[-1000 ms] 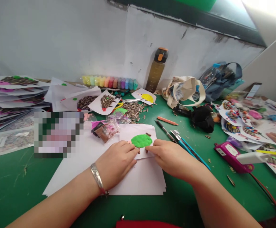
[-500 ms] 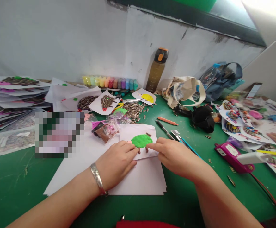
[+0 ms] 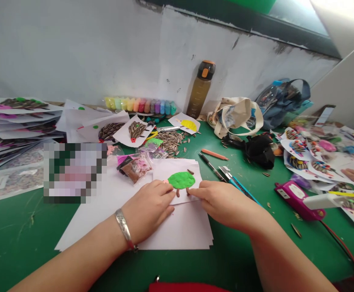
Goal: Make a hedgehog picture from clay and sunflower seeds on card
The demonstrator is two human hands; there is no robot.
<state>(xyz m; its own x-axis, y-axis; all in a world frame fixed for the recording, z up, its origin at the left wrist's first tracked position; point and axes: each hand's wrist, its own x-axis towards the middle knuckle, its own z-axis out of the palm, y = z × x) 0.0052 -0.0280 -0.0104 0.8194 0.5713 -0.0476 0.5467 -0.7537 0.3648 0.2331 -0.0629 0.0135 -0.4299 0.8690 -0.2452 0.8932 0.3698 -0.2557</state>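
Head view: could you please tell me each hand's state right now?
Left hand: fingers curled, pressing the small white paper card.
Right hand: fingertips at brown clay stub; grip unclear.

Bare forearms; an engraved silver bangle (image 3: pixel 122 227) rings the wrist behind the left hand (image 3: pixel 148 209).

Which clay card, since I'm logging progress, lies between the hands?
The green-clay card, left hand and right hand touching it; the yellow-clay card lies far back beside the bottle.
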